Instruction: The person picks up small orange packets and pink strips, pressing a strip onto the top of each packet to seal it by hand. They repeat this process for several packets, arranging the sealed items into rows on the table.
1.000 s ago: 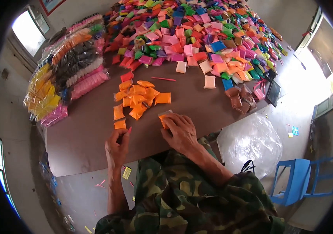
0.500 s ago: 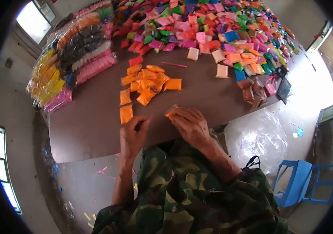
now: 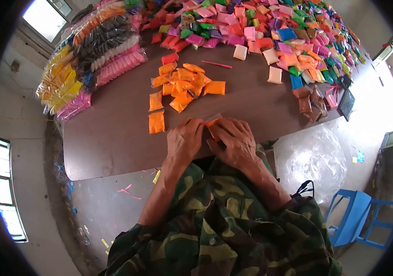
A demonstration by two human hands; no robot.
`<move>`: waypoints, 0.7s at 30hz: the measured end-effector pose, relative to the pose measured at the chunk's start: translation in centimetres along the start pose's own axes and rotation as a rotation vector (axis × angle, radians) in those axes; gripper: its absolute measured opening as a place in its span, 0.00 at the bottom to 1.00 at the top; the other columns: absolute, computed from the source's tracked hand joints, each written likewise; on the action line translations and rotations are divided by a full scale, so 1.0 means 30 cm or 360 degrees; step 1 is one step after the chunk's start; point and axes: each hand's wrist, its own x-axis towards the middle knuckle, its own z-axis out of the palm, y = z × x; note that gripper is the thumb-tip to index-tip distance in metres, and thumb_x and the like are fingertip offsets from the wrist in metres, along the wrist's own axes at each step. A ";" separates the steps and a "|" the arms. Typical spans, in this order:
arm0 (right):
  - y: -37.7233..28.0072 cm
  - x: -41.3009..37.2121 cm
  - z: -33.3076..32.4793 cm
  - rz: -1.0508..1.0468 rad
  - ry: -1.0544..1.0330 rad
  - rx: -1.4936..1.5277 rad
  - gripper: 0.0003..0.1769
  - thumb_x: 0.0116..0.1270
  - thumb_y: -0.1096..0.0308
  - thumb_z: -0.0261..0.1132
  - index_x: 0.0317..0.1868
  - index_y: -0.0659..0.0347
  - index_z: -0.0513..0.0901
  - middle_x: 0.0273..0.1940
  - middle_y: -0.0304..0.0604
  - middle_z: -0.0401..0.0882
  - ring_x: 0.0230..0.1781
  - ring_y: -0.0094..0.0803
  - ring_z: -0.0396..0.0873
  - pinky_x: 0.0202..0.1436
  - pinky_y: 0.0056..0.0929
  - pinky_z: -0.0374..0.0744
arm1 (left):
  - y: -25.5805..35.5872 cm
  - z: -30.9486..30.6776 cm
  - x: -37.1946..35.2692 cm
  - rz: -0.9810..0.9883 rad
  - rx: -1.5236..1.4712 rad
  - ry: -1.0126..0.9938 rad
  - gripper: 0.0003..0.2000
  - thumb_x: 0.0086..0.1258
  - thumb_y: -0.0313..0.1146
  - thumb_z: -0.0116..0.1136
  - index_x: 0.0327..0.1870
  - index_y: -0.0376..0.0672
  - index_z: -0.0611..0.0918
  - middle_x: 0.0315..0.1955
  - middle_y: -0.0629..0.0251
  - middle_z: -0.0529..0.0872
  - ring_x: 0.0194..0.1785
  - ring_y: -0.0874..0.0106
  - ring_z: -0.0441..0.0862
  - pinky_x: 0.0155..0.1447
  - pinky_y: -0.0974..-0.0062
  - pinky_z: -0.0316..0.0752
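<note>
An orange packet in clear film is gripped by my right hand, whose fingers cover much of it. My left hand is closed, with its fingertips up against the packet's left edge; what they pinch is hidden. Both hands are close together over the table's near edge. Just beyond my left hand lies a single orange packet, with another orange packet behind it. A loose pile of orange packets is farther back, and a red packet lies behind that.
A large heap of mixed-colour packets covers the table's far side. Bagged rows of packets stand at left. Brown packets and a dark flat object lie at right. A pink strip rests mid-table. A blue stool stands on the floor.
My left hand has moved right and up to the orange packet, meeting my right hand, which still grips it. The whole view has shifted slightly.
</note>
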 end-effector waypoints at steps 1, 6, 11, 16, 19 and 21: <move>0.001 0.000 0.001 0.0008 -0.0002 0.0001 0.20 0.65 0.65 0.78 0.57 0.55 0.88 0.57 0.41 0.86 0.61 0.46 0.85 0.68 0.47 0.79 | -0.003 0.003 0.004 0.0020 0.0008 -0.0014 0.04 0.81 0.34 0.65 0.46 0.45 0.87 0.40 0.58 0.89 0.42 0.47 0.90 0.44 0.51 0.84; 0.005 0.002 0.014 0.0055 0.0042 0.0003 0.21 0.58 0.65 0.80 0.54 0.53 0.90 0.55 0.39 0.87 0.59 0.45 0.86 0.65 0.47 0.80 | -0.010 0.007 0.023 0.0108 0.0098 -0.0077 0.04 0.82 0.34 0.63 0.46 0.45 0.86 0.42 0.59 0.89 0.40 0.47 0.90 0.42 0.49 0.85; -0.002 0.009 0.017 0.0049 0.0136 -0.0007 0.19 0.60 0.65 0.80 0.53 0.53 0.90 0.55 0.38 0.87 0.59 0.45 0.87 0.65 0.46 0.81 | -0.055 0.035 0.058 0.0221 0.0183 -0.0095 0.04 0.82 0.33 0.63 0.45 0.46 0.87 0.41 0.61 0.89 0.39 0.48 0.90 0.43 0.50 0.85; 0.005 0.003 0.011 0.0061 0.0087 0.0011 0.19 0.61 0.65 0.80 0.53 0.54 0.91 0.56 0.39 0.88 0.58 0.44 0.88 0.64 0.46 0.81 | -0.005 -0.004 0.097 0.0113 0.0056 -0.0099 0.04 0.80 0.30 0.65 0.46 0.43 0.90 0.41 0.57 0.90 0.45 0.52 0.90 0.46 0.53 0.85; 0.010 -0.007 0.034 0.0076 0.0170 0.0026 0.18 0.61 0.65 0.80 0.52 0.55 0.91 0.56 0.40 0.89 0.58 0.43 0.88 0.64 0.45 0.82 | 0.007 0.009 0.084 0.0198 -0.0040 -0.0147 0.04 0.80 0.31 0.64 0.45 0.44 0.89 0.41 0.58 0.90 0.44 0.52 0.90 0.46 0.54 0.85; 0.011 -0.007 0.041 0.0061 0.0198 0.0013 0.17 0.62 0.66 0.80 0.52 0.55 0.91 0.56 0.40 0.89 0.58 0.43 0.88 0.64 0.45 0.82 | -0.002 0.027 0.091 0.0279 0.0033 -0.0186 0.04 0.81 0.32 0.63 0.44 0.45 0.87 0.41 0.61 0.89 0.43 0.52 0.90 0.45 0.54 0.86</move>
